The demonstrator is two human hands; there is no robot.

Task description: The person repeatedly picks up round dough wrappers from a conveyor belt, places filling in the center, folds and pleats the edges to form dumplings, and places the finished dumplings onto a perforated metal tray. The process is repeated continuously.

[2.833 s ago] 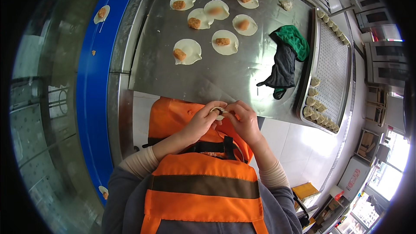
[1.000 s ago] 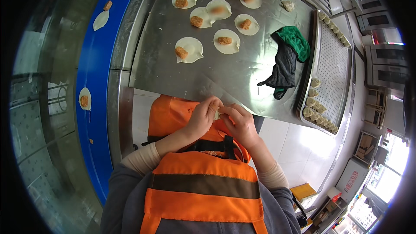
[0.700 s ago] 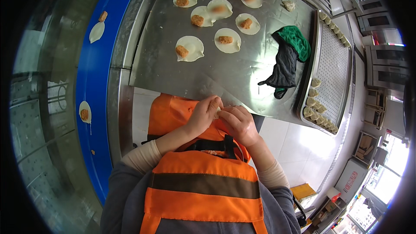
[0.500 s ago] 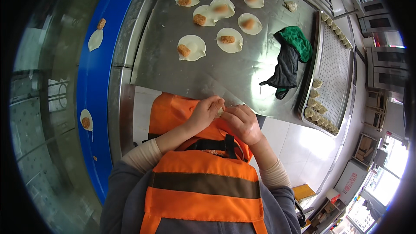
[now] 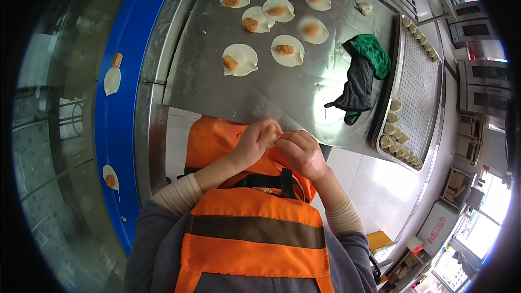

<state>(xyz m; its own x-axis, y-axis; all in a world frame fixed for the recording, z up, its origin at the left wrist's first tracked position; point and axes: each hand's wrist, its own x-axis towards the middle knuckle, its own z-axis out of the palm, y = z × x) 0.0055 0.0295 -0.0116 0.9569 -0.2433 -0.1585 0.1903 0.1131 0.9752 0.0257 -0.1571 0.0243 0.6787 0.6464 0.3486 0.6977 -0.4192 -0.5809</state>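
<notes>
At the near edge of the steel table [image 5: 217, 89], my left hand [image 5: 255, 144] and my right hand [image 5: 303, 153] meet in front of the orange apron. Both hands are closed on a small pale dumpling [image 5: 273, 139], which shows only in part between the fingertips. The fingers hide most of it. Beyond the hands, several round dough wrappers lie on the table, each with a lump of orange-brown filling; the nearest is a wrapper [image 5: 244, 54] with its filling [image 5: 230, 63] at the left side.
A blue conveyor belt [image 5: 116, 130] at left carries wrappers with filling. A dark and green cloth [image 5: 359, 81] lies at the table's right, beside a perforated metal tray [image 5: 418, 81] with rows of folded dumplings [image 5: 399, 140]. One dumpling [image 5: 363, 8] sits at the far right.
The wrappers and filling on the belt have travelled nearer to me, and another wrapper with filling has appeared at its far end. My hands have shifted slightly, still closed on the dumpling.
</notes>
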